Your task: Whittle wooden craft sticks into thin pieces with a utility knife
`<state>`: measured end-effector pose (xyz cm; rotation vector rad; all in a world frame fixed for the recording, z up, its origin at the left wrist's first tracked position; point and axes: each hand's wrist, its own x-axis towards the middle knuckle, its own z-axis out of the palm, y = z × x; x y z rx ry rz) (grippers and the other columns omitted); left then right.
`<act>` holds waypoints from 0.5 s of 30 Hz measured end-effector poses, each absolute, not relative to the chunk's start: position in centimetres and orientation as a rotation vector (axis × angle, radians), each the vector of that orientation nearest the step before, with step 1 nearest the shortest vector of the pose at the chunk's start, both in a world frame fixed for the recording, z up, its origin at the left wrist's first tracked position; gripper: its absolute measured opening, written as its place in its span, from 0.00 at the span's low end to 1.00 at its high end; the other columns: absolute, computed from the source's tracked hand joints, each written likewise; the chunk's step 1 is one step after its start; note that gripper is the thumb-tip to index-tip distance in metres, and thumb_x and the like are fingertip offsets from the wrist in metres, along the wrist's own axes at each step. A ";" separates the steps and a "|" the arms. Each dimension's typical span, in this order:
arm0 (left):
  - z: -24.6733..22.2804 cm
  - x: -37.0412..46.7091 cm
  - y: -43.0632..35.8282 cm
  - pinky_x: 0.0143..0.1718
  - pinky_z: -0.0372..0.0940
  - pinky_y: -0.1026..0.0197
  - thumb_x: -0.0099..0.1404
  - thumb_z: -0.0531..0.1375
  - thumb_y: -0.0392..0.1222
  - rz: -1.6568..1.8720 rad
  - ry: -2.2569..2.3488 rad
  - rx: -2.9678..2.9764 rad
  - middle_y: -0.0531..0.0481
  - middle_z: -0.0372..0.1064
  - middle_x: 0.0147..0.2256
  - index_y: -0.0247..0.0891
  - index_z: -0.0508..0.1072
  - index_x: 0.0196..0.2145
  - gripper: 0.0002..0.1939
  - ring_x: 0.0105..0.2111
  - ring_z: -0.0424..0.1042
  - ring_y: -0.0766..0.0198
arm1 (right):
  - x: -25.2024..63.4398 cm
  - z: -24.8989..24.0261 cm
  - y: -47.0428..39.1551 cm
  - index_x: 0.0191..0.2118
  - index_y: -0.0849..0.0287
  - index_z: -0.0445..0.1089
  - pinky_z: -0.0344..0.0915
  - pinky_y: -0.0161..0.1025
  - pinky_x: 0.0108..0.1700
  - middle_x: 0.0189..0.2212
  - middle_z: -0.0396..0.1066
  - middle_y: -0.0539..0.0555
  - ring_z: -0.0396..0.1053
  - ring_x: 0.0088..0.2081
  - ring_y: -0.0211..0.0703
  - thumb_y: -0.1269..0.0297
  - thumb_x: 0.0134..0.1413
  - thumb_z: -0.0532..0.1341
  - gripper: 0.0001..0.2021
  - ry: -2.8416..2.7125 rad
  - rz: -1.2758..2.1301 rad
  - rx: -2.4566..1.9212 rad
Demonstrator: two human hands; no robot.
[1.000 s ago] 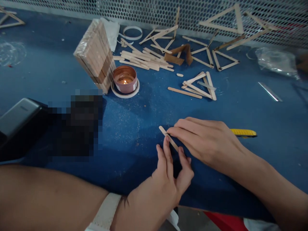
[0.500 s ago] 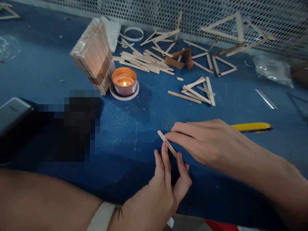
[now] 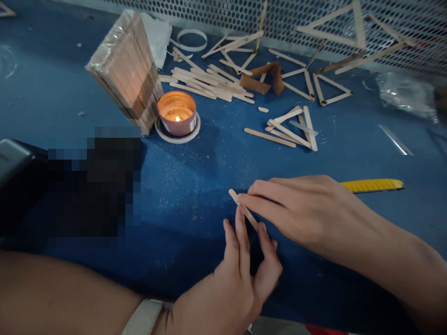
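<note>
A pale wooden popsicle stick [image 3: 250, 217] lies slantwise on the blue table near the front. My left hand [image 3: 237, 274] grips it from below, with its fingertips and thumb along the stick. My right hand [image 3: 296, 200] reaches in from the right, fingers pressed together in a pinch at the stick's upper part. A fine line crosses the stick beside these fingertips. Whatever the right fingers pinch is hidden beneath them. Behind the right wrist, a yellow cutter knife [image 3: 372, 185] is partly covered by the hand.
A lit candle [image 3: 177, 116] burns in a small cup beside a wrapped stack of sticks [image 3: 122, 65]. Loose sticks [image 3: 206, 83] and stick triangles [image 3: 293, 129] lie behind. A clear plastic bag [image 3: 405, 95] rests at right, a dark object [image 3: 21, 172] at left.
The view has shifted slightly, so the background things sit a little differently. Both hands stay at the stick, with the right fingertips moved very slightly leftward across it.
</note>
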<state>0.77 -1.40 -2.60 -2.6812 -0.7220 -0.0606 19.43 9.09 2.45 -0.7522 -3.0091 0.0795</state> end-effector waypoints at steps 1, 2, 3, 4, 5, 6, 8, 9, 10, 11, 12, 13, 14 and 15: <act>-2.4 0.7 -1.2 0.56 0.67 0.35 0.77 0.50 0.48 -0.059 -0.694 -2.683 0.33 0.67 0.64 0.31 0.68 0.68 0.29 0.59 0.76 0.33 | 19.5 2.4 9.1 0.49 0.65 0.76 0.63 0.37 0.29 0.38 0.79 0.55 0.73 0.32 0.41 0.80 0.68 0.55 0.13 -3.007 0.090 -0.754; -2.3 0.6 -1.1 0.55 0.68 0.36 0.78 0.49 0.47 -0.070 -0.686 -2.691 0.34 0.68 0.63 0.31 0.70 0.67 0.28 0.58 0.77 0.33 | 19.5 2.4 9.1 0.48 0.65 0.76 0.63 0.37 0.29 0.38 0.79 0.56 0.73 0.32 0.41 0.80 0.68 0.55 0.13 -3.002 0.097 -0.757; -2.2 0.5 -0.9 0.54 0.68 0.36 0.78 0.49 0.46 -0.083 -0.693 -2.699 0.35 0.69 0.63 0.32 0.71 0.66 0.27 0.57 0.77 0.33 | 19.6 2.3 9.1 0.48 0.65 0.76 0.63 0.37 0.29 0.38 0.79 0.56 0.74 0.33 0.42 0.81 0.68 0.55 0.14 -2.996 0.100 -0.762; -2.2 0.5 -0.8 0.54 0.68 0.36 0.78 0.49 0.45 -0.098 -0.706 -2.707 0.35 0.70 0.62 0.32 0.72 0.66 0.26 0.57 0.78 0.33 | 19.6 2.3 9.0 0.48 0.65 0.76 0.63 0.38 0.29 0.38 0.79 0.56 0.74 0.33 0.42 0.81 0.68 0.54 0.14 -2.992 0.098 -0.763; -2.1 0.5 -0.7 0.54 0.68 0.36 0.77 0.49 0.44 -0.108 -0.724 -2.714 0.36 0.70 0.62 0.32 0.73 0.65 0.26 0.56 0.78 0.33 | 19.6 2.3 9.0 0.48 0.65 0.76 0.64 0.38 0.29 0.38 0.79 0.56 0.74 0.33 0.43 0.81 0.68 0.54 0.14 -2.993 0.096 -0.760; -2.0 0.5 -0.6 0.54 0.69 0.36 0.77 0.49 0.44 -0.115 -0.734 -2.718 0.36 0.71 0.61 0.32 0.73 0.65 0.26 0.56 0.78 0.33 | 19.6 2.3 9.0 0.47 0.65 0.76 0.63 0.38 0.29 0.38 0.79 0.56 0.74 0.32 0.43 0.81 0.68 0.54 0.14 -2.992 0.088 -0.754; -1.8 0.5 -0.5 0.53 0.70 0.37 0.77 0.50 0.43 -0.121 -0.697 -2.732 0.36 0.72 0.60 0.31 0.73 0.64 0.25 0.54 0.79 0.34 | 19.5 2.3 8.9 0.47 0.65 0.76 0.62 0.38 0.28 0.37 0.79 0.56 0.74 0.32 0.42 0.81 0.69 0.52 0.15 -2.986 0.064 -0.747; -1.6 0.5 -0.4 0.52 0.71 0.37 0.77 0.50 0.43 -0.111 -0.665 -2.741 0.36 0.72 0.60 0.31 0.73 0.64 0.25 0.54 0.80 0.34 | 19.5 2.3 8.9 0.46 0.65 0.76 0.62 0.38 0.28 0.36 0.78 0.56 0.73 0.31 0.42 0.80 0.70 0.52 0.15 -2.980 0.049 -0.747; -1.5 0.5 -0.3 0.52 0.71 0.38 0.77 0.49 0.43 -0.086 -0.638 -2.753 0.36 0.72 0.60 0.31 0.73 0.64 0.25 0.54 0.80 0.35 | 19.5 2.3 8.8 0.46 0.65 0.76 0.61 0.39 0.28 0.35 0.78 0.55 0.73 0.31 0.41 0.80 0.71 0.51 0.16 -2.973 0.034 -0.751; -1.4 0.5 -0.3 0.52 0.72 0.38 0.77 0.50 0.43 -0.064 -0.629 -2.759 0.36 0.72 0.61 0.32 0.73 0.64 0.25 0.54 0.79 0.35 | 19.5 2.3 8.8 0.45 0.64 0.76 0.60 0.39 0.27 0.34 0.78 0.55 0.72 0.30 0.41 0.80 0.71 0.50 0.16 -2.966 0.021 -0.758; -1.3 0.6 -0.3 0.53 0.72 0.37 0.77 0.50 0.43 -0.048 -0.642 -2.764 0.36 0.71 0.61 0.32 0.72 0.64 0.25 0.55 0.79 0.35 | 19.4 2.2 8.7 0.45 0.64 0.76 0.59 0.39 0.27 0.34 0.77 0.54 0.71 0.30 0.41 0.80 0.71 0.50 0.16 -2.964 0.011 -0.764; -1.3 0.6 -0.4 0.53 0.72 0.37 0.77 0.50 0.43 -0.047 -0.666 -2.770 0.35 0.71 0.62 0.32 0.72 0.65 0.25 0.55 0.79 0.34 | 19.4 2.2 8.7 0.44 0.63 0.76 0.58 0.40 0.27 0.33 0.76 0.54 0.71 0.29 0.41 0.81 0.70 0.50 0.16 -2.964 0.006 -0.766; -1.3 0.7 -0.5 0.53 0.72 0.36 0.77 0.50 0.43 -0.059 -0.697 -2.773 0.35 0.71 0.62 0.32 0.72 0.64 0.25 0.55 0.79 0.34 | 19.3 2.1 8.6 0.44 0.63 0.76 0.58 0.40 0.27 0.32 0.76 0.53 0.70 0.29 0.42 0.81 0.69 0.51 0.16 -2.969 0.006 -0.767; -1.4 0.8 -0.6 0.53 0.72 0.36 0.77 0.51 0.42 -0.079 -0.718 -2.778 0.35 0.71 0.62 0.32 0.72 0.64 0.24 0.55 0.79 0.33 | 19.3 2.0 8.6 0.44 0.63 0.76 0.57 0.40 0.27 0.32 0.75 0.53 0.70 0.29 0.42 0.81 0.68 0.51 0.16 -2.968 0.005 -0.772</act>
